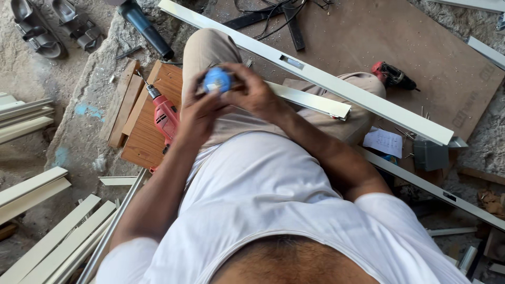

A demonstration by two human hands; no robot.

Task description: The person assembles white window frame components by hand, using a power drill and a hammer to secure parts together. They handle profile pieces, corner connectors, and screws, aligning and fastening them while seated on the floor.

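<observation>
Both my hands are raised in front of my chest around a small round blue object (pixel 217 80), likely a tape measure. My left hand (pixel 199 108) grips it from below and the left. My right hand (pixel 251 89) closes on it from the right, fingers curled over its top. I sit cross-legged in beige trousers; a short white metal profile (pixel 310 100) lies across my lap, just beyond my hands.
A long white profile (pixel 336 84) crosses a brown board (pixel 431 47). A red drill (pixel 164 114) lies on a wooden panel (pixel 142 134) at left. A second red drill (pixel 392 76), a grey box (pixel 430 155), paper (pixel 384 141), stacked white profiles (pixel 58 236) and sandals (pixel 52 26) surround me.
</observation>
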